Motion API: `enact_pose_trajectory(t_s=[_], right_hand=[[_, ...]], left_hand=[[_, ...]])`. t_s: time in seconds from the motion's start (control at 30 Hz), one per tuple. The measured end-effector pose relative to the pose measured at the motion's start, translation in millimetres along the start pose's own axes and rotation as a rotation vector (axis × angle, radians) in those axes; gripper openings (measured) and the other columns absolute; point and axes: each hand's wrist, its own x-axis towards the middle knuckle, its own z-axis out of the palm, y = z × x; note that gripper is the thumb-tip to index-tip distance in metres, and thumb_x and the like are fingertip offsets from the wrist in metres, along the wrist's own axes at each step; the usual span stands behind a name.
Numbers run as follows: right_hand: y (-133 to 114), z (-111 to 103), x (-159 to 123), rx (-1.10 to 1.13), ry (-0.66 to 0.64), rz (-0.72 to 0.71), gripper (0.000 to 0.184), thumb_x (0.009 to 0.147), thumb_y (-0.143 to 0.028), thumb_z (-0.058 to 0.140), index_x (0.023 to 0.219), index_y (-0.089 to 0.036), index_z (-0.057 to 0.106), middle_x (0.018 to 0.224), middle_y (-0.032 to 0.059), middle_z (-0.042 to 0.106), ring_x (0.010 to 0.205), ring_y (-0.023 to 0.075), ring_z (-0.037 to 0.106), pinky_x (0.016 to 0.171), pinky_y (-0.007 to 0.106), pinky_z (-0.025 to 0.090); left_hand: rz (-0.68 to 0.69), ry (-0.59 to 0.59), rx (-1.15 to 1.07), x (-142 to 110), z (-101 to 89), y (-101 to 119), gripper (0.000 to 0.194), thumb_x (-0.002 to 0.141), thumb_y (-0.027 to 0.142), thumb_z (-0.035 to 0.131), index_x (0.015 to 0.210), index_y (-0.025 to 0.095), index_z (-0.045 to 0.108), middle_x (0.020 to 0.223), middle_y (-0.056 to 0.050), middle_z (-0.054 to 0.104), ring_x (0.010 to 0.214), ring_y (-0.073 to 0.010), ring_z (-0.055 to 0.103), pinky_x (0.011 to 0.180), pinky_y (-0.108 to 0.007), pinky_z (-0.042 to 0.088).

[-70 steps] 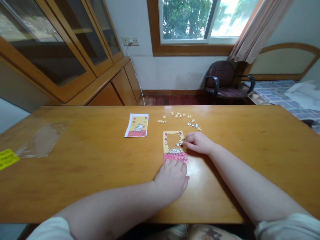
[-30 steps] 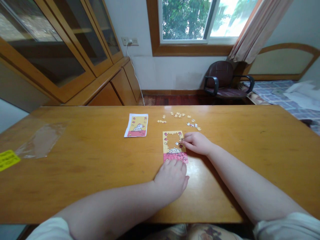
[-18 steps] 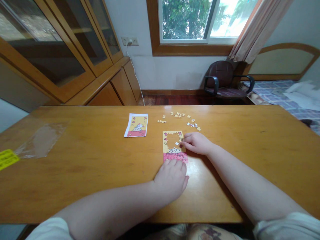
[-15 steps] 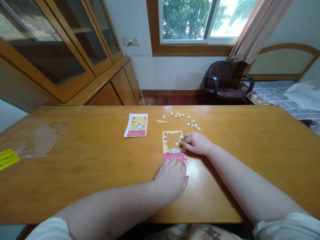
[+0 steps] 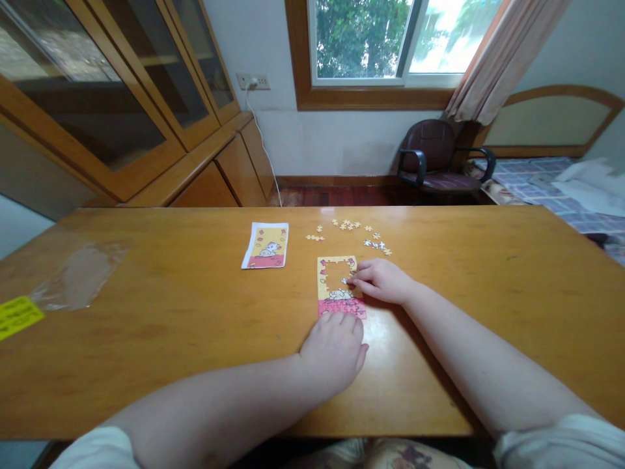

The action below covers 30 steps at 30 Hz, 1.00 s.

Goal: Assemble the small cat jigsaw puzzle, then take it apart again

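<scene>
A partly assembled jigsaw puzzle lies on the wooden table before me, with a yellow frame, a white animal and a pink lower band around an open gap. In that gap is a small white puzzle piece, partly covered by the fingertips of my right hand, which pinch it near the gap's right side. My left hand rests palm down on the puzzle's bottom edge, its thumb apart to the right and nothing visible in it. Several loose puzzle pieces are scattered beyond the puzzle.
A printed reference picture lies to the puzzle's left. Farther left are a clear plastic bag and a yellow label. Past the table stand a glass-door cabinet and an armchair.
My right fingertips have shifted slightly left over the white piece, covering more of it. My left hand stays at the puzzle's bottom edge.
</scene>
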Motion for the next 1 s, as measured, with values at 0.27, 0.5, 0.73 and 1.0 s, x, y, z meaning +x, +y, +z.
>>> enact_pose_trajectory(t_s=[0.27, 0.5, 0.73, 1.0], right_hand=[[3, -1, 0, 0.079, -0.037, -0.002, 0.036, 0.096, -0.035, 0.042, 0.091, -0.021, 0.075, 0.085, 0.0063, 0.067, 0.077, 0.0147, 0.061, 0.072, 0.026, 0.044], [-1, -1, 0, 0.083, -0.018, 0.002, 0.034, 0.095, -0.034, 0.043, 0.091, -0.021, 0.075, 0.085, 0.0056, 0.067, 0.078, 0.0146, 0.062, 0.071, 0.026, 0.045], [31, -4, -3, -0.197, 0.450, 0.506, 0.027, 0.090, -0.027, 0.046, 0.093, -0.019, 0.072, 0.090, 0.0072, 0.070, 0.084, 0.0190, 0.062, 0.076, 0.029, 0.044], [61, -6, -5, -0.314, 0.283, 0.541, 0.032, 0.089, -0.020, 0.045, 0.107, -0.022, 0.071, 0.116, 0.0054, 0.068, 0.097, 0.0234, 0.056, 0.087, 0.035, 0.039]], left_hand=[[0.005, -0.008, 0.000, 1, -0.7, 0, 0.034, 0.090, 0.038, 0.048, 0.108, 0.012, 0.062, 0.098, -0.011, 0.065, 0.091, -0.0270, 0.057, 0.080, -0.042, 0.045], [0.000, -0.019, -0.002, 1, -2.9, 0, 0.033, 0.090, 0.037, 0.048, 0.106, 0.013, 0.062, 0.097, -0.011, 0.065, 0.092, -0.0265, 0.057, 0.080, -0.042, 0.045], [0.007, -0.026, -0.008, 1, -2.0, -1, 0.032, 0.090, 0.038, 0.049, 0.105, 0.013, 0.062, 0.094, -0.011, 0.064, 0.090, -0.0260, 0.056, 0.079, -0.041, 0.045], [0.014, -0.018, 0.004, 1, -3.5, 0, 0.031, 0.090, 0.037, 0.048, 0.102, 0.013, 0.062, 0.093, -0.011, 0.064, 0.089, -0.0258, 0.056, 0.078, -0.041, 0.045]])
